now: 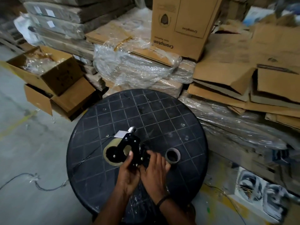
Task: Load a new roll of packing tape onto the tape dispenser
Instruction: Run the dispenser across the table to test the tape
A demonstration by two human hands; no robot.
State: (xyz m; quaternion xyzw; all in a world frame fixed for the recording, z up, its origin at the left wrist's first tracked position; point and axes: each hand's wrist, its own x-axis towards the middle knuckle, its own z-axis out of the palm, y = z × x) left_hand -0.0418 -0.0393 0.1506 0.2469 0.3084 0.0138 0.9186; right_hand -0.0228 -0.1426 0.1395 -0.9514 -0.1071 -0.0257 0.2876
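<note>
Over the round black table (pixel 162 111), my left hand (pixel 128 172) and right hand (pixel 154 166) close together around the handle of the tape dispenser (pixel 129 148), both clamped on it. The new roll of tape (pixel 112 155) already sits on its hub. The empty core (pixel 172 155) stands just beside my right hand. I judge threading the tape to the blade remains.

We see both hands, left hand (pixel 128 174) and right hand (pixel 155 169), gripping the tape dispenser (pixel 129 148); tape roll (pixel 112 153) mounted beyond the left thumb; empty core (pixel 172 155) just beyond the right hand.
</note>
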